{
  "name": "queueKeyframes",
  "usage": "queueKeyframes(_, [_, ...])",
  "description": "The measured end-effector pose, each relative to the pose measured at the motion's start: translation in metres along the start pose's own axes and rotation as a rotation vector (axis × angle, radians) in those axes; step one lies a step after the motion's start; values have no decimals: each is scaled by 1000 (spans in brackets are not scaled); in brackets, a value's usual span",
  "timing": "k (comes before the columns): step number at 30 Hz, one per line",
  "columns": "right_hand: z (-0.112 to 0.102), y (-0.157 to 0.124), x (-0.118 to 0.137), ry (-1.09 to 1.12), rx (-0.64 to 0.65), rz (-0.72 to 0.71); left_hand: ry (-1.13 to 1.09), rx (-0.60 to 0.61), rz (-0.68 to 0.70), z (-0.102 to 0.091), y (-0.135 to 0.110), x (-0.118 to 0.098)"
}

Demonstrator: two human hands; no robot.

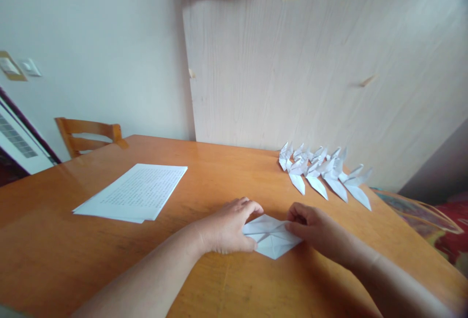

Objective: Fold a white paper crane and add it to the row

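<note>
A folded sheet of white paper (275, 243) with crossing creases lies on the wooden table (204, 289), its near corner pointing at me. My left hand (232, 225) grips its left side, thumb at the near edge and fingers curled round the far one. At the right corner, my right hand (310, 223) pinches the paper between thumb and bent fingers. Behind it, toward the right, stand several folded paper birds (329, 172) in two close rows, their pointed wings and tails showing.
On the table's left side lies a stack of printed sheets (139, 194), slightly fanned. A wooden chair (89, 135) stands past the far left edge. A pale board (256, 74) leans at the wall behind the table. Colourful cloth (438, 220) shows beyond the right edge.
</note>
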State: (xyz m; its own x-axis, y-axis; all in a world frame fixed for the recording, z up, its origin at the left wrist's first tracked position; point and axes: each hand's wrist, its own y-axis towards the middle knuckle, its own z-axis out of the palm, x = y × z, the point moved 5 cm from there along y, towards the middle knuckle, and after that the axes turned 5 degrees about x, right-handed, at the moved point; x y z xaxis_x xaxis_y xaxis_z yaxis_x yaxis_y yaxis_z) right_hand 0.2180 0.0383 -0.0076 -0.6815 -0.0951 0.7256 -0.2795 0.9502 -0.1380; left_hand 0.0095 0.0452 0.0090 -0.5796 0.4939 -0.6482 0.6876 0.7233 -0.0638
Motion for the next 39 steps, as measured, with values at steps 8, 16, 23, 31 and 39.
queueKeyframes(8, [-6, -5, 7, 308, 13, -33, -394, -41, -9, -2, 7, 8])
queueKeyframes(16, [-11, -7, 13, 62, -157, -105, -453, -135, -57, -6, 10, 5])
queueKeyframes(23, [-11, -14, 28, -302, -267, -227, -302, -258, 56, -14, 7, -5])
queueKeyframes(31, [-4, -23, 44, -564, -246, -362, 297, -284, 218, -12, 2, -21])
queueKeyframes(39, [14, -27, 44, -510, -96, -354, 346, -76, 191, 2, 3, -20])
